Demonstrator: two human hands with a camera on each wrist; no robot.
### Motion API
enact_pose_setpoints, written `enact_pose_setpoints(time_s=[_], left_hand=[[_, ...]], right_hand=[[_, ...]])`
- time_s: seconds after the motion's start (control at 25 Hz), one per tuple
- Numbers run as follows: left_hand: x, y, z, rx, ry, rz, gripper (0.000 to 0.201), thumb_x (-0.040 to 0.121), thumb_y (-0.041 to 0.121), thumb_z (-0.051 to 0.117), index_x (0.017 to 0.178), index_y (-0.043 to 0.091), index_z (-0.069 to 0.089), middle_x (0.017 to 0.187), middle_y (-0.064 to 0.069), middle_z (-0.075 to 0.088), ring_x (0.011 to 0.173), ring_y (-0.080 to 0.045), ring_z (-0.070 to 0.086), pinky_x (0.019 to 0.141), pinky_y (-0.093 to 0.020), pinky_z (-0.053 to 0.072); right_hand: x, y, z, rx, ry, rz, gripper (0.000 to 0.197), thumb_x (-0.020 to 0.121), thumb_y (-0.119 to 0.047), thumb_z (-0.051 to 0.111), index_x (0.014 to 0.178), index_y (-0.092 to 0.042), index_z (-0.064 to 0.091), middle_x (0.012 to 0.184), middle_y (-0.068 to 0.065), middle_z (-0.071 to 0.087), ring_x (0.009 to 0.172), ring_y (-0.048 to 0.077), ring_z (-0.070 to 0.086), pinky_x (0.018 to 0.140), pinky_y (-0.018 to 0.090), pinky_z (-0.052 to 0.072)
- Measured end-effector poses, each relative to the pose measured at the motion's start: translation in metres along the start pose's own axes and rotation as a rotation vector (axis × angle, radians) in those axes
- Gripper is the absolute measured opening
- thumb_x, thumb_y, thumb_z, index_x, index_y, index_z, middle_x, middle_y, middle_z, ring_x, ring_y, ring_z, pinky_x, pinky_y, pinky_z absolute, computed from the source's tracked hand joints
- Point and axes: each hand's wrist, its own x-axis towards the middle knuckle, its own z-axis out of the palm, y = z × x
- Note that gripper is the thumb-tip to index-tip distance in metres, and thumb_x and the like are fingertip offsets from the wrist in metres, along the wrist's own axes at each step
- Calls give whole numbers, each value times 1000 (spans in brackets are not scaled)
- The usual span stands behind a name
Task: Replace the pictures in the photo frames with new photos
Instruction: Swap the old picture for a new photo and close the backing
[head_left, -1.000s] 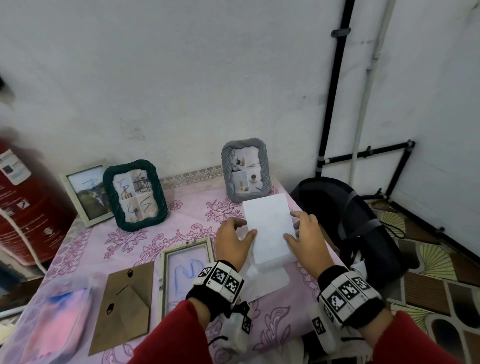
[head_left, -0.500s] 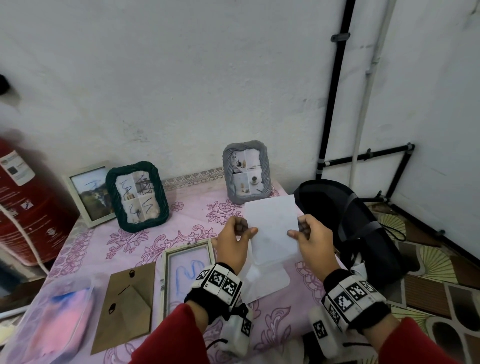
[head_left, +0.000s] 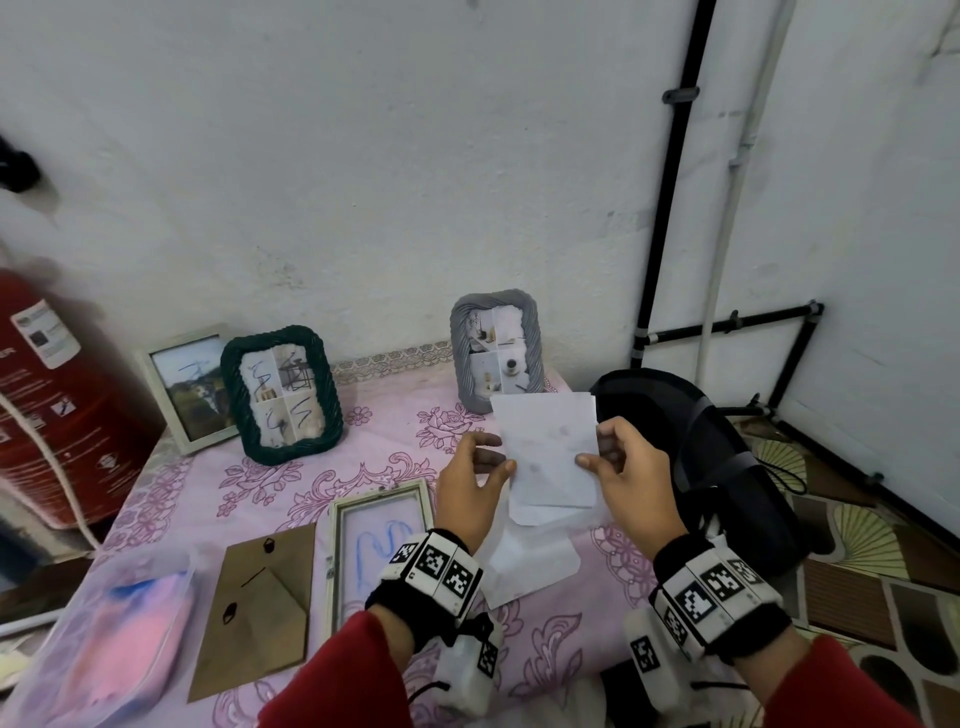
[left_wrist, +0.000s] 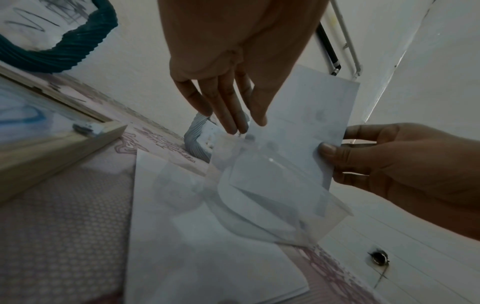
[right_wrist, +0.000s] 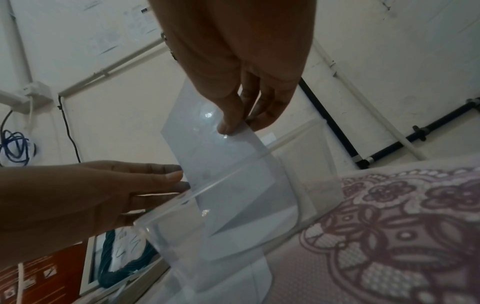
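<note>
right hand (head_left: 628, 478): thumb and fingers pinching the right edge of a white photo print (head_left: 548, 447), back side facing the camera (so no idea what's printed on it)
left hand (head_left: 470, 488): fingers pretty much straight and loose, tips against the left edge of the print where a clear plastic sleeve (left_wrist: 272, 197) hangs off its lower part. In the right wrist view the sleeve's open rim sits along the fingers, but I can't tell if it's actually gripped or just steadied
photo print: held up off the table between both hands, tilted a bit, lower end still inside the sleeve
under the hands: more white sheets (head_left: 530, 564) lying flat on the pink floral tablecloth (head_left: 395, 431)
just left of the left hand: light wooden frame (head_left: 382, 540) lying flat, backing off, blue scribble showing through the glass
further left: the brown cardboard backing (head_left: 260, 608) with its fold-out stand, flat on the cloth, and beyond that a pink and blue plastic bag (head_left: 104, 644) at the table edge
beyond the hands, at the wall: grey ribbed frame (head_left: 496, 348) standing upright, right behind the print's top edge
far left at the wall: dark green ribbed frame (head_left: 283, 392) with scribbled-over pictures, and a white frame (head_left: 182, 387) with a landscape tucked partly behind it
right of the right hand: black backpack (head_left: 696, 462) next to the table
far left edge: red cylinder (head_left: 57, 395) with a white hose
</note>
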Motion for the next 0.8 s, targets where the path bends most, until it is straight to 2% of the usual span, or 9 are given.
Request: enact_pose_setpoints(time_s=[0.08, 0.16, 0.24, 0.32, 0.44, 0.56, 0.68, 0.8], left_hand=[[0, 4, -3, -38, -17, 4, 19, 85, 6, 64, 97, 13, 52, 80, 2, 61, 74, -13, 56, 63, -6, 42], [-1, 9, -8, -69, -5, 20, 13, 85, 5, 63, 92, 11, 53, 77, 3, 57, 72, -15, 52, 64, -14, 42], [0, 16, -16, -129, 49, 40, 12, 85, 4, 64, 89, 11, 55, 77, 2, 58, 71, -16, 51, 67, -23, 44], [0, 21, -27, -194, 99, 56, 11, 85, 3, 64, 89, 10, 56, 80, -1, 61, 71, -16, 53, 69, -29, 46], [-2, 23, -47, -220, 146, 75, 10, 86, 4, 63, 92, 9, 57, 81, -5, 60, 72, -18, 54, 68, -29, 46], [-8, 17, -69, -196, 185, 84, 11, 88, 7, 61, 98, 10, 58, 78, -1, 57, 70, -13, 51, 62, -22, 48], [-15, 3, -94, -172, 245, 42, 17, 87, 9, 62, 104, 9, 60, 77, 1, 57, 69, -10, 52, 57, -14, 48], [-24, -11, -113, -136, 237, -27, 30, 86, 10, 63, 116, 10, 60, 83, -3, 59, 76, -14, 55, 71, -28, 53]], right_hand=[[0, -8, 0, 30, -16, -32, 17, 81, 5, 64, 84, -9, 54, 78, 1, 64, 70, 6, 59, 62, 5, 45], [2, -19, 2, 46, -6, -76, 14, 82, 4, 64, 87, -5, 55, 80, 2, 66, 69, 0, 59, 62, 7, 46], [3, -31, 7, 61, 20, -108, 14, 82, -1, 67, 89, -7, 56, 82, 2, 67, 72, 5, 60, 64, 9, 47], [3, -41, 13, 73, 44, -136, 16, 82, -8, 69, 90, -14, 56, 80, -2, 65, 73, 7, 59, 64, 9, 46], [1, -51, 28, 51, 26, -165, 21, 85, -11, 66, 102, -17, 55, 79, -4, 61, 72, 6, 57, 64, 9, 46], [-7, -52, 48, 28, -89, -129, 39, 85, -4, 61, 119, -18, 48, 81, -4, 56, 65, 1, 54, 60, 6, 43], [-21, -50, 71, -29, -260, -81, 50, 86, -3, 60, 129, -20, 40, 79, -11, 49, 60, -1, 54, 55, 6, 41], [-34, -47, 92, 13, -366, 15, 52, 88, -2, 59, 132, -13, 36, 79, -4, 46, 59, 12, 55, 48, 12, 46]])
